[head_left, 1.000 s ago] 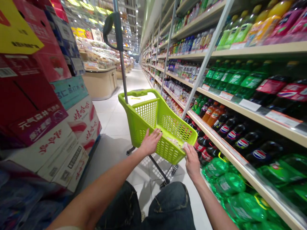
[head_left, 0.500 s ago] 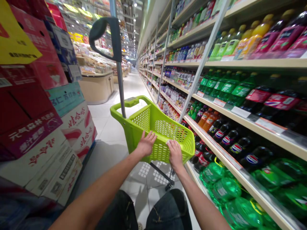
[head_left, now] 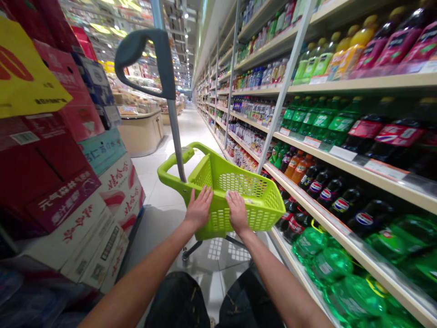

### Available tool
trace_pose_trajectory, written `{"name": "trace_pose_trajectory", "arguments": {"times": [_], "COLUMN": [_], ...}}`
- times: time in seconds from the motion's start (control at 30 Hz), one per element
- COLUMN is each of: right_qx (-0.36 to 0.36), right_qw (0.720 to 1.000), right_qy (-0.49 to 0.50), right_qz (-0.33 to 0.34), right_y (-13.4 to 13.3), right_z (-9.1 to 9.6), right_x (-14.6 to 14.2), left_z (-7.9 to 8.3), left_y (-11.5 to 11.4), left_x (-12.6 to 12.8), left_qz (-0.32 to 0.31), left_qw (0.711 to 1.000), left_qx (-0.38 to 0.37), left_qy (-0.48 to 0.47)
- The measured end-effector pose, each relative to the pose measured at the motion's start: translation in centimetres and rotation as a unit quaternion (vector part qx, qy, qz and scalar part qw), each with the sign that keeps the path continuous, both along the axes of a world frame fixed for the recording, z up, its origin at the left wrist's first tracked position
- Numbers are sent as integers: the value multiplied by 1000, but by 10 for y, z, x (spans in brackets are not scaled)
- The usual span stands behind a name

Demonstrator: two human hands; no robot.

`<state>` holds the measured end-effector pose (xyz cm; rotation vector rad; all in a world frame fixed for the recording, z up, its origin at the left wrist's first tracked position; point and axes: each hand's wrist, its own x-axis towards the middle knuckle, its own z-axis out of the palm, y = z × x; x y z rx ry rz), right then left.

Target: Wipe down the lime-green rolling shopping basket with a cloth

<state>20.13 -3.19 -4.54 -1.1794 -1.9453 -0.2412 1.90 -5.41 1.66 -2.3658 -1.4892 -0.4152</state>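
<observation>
A lime-green wheeled shopping basket (head_left: 223, 216) with perforated walls stands in front of me, a grey pole with a dark grey handle (head_left: 167, 64) rising from its left end. My left hand (head_left: 198, 209) lies flat against the near side by the rim, fingers stretched out. At the near rim, my right hand (head_left: 237, 212) presses a small white tissue (head_left: 228, 194) under its fingertips; most of the tissue is hidden. The basket's inside shows only partly, with a pale spot near the rim that I cannot make out.
Shelves of soda bottles (head_left: 341, 120) run along the right, close to the basket. Stacked drink cartons (head_left: 58, 168) rise on the left behind a yellow sign (head_left: 30, 68). A tiled aisle (head_left: 186, 123) stretches ahead, past a display counter (head_left: 141, 132). My knees are below the basket.
My right hand has slid left along the rim with the tissue, closer to my left hand. The left hand stays flat on the side. The basket has turned slightly and its wheels show differently.
</observation>
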Motion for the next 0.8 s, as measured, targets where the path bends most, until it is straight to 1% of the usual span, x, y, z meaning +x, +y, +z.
{"name": "trace_pose_trajectory", "arguments": {"times": [0.03, 0.07, 0.13, 0.17, 0.2, 0.23, 0.27, 0.33, 0.4, 0.43, 0.47, 0.5, 0.53, 0.57, 0.63, 0.7, 0.73, 0.77, 0.8], "right_qx": [-2, -4, -4, -6, -10, -14, -19, -16, -2, 7, 15, 22, 25, 25, 14, -4, -10, -12, -10], "right_qw": [1000, 999, 997, 995, 995, 995, 997, 997, 995, 994, 992, 991, 991, 992, 995, 996, 995, 995, 995], "right_qy": [1, 7, 37, 53, 64, 71, 73, 67, 61, 56, 50, 42, 37, 37, 57, 85, 93, 94, 89], "right_qz": [-12, -31, -73, -84, -80, -63, -35, 36, 81, 98, 112, 122, 125, 117, 74, 27, 18, 23, 39], "right_y": [-2, -3, -4, -3, -1, 1, 4, 10, 12, 12, 12, 11, 10, 10, 10, 10, 9, 7, 4], "right_z": [-1, -3, -6, -6, -4, 1, 7, 26, 44, 49, 52, 51, 46, 40, 26, 19, 19, 23, 30], "right_x": [11, 25, 50, 54, 50, 38, 19, -34, -84, -100, -108, -108, -100, -86, -52, -29, -28, -34, -45], "left_z": [4, 8, 16, 20, 23, 26, 29, 31, 31, 31, 30, 30, 29, 28, 26, 25, 24, 24, 25], "left_y": [-3, -5, -8, -9, -8, -8, -7, -5, -5, -5, -6, -7, -8, -9, -10, -10, -10, -10, -10], "left_x": [-9, -19, -41, -50, -57, -62, -65, -66, -64, -63, -63, -63, -63, -63, -63, -61, -60, -59, -58], "left_qz": [12, 37, 104, 131, 145, 149, 144, 134, 137, 137, 137, 137, 137, 139, 144, 147, 148, 149, 151], "left_qw": [1000, 998, 988, 983, 979, 979, 981, 985, 985, 986, 986, 986, 986, 985, 984, 983, 983, 983, 983], "left_qx": [15, 35, 82, 99, 108, 109, 104, 90, 83, 81, 80, 79, 79, 81, 84, 86, 84, 82, 78], "left_qy": [-13, -32, -74, -87, -92, -89, -81, -67, -61, -58, -55, -53, -54, -56, -63, -69, -70, -71, -69]}}
